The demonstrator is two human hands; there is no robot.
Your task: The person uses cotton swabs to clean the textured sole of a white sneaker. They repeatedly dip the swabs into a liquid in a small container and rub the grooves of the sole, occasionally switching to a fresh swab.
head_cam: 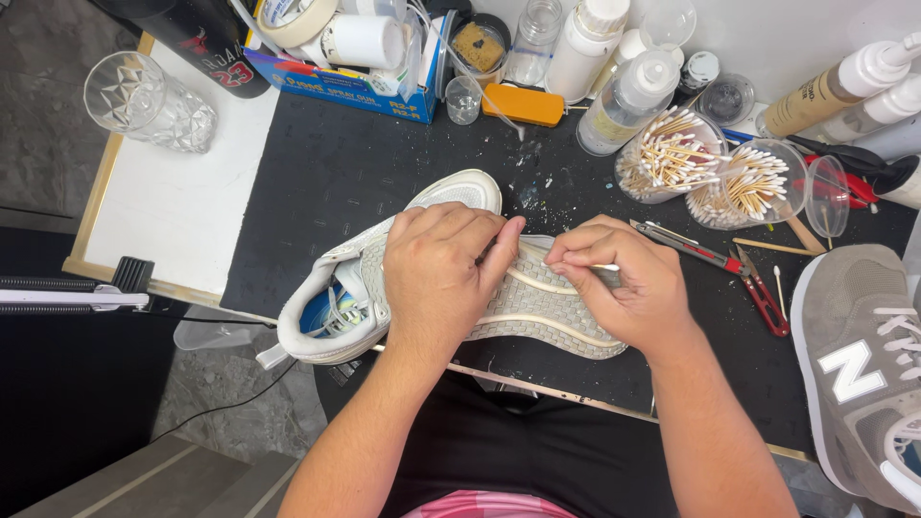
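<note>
Along the back edge of your black work mat sits a flat blue cardboard box with pale lettering, a roll of cream masking tape resting on it, and beside them a row of clear plastic bottles with white caps and pale labels. Two clear cups packed with wooden cotton swabs stand right of centre.

Your left hand is closed over a white mesh sneaker lying on its side mid-mat, woven-textured sole facing you. Your right hand pinches a thin white stick against the sole; its tip is hidden under your fingers.

A faceted clear glass stands on the white board at left. A grey suede sneaker is cut off at the right edge, and red-handled snips lie near it.
</note>
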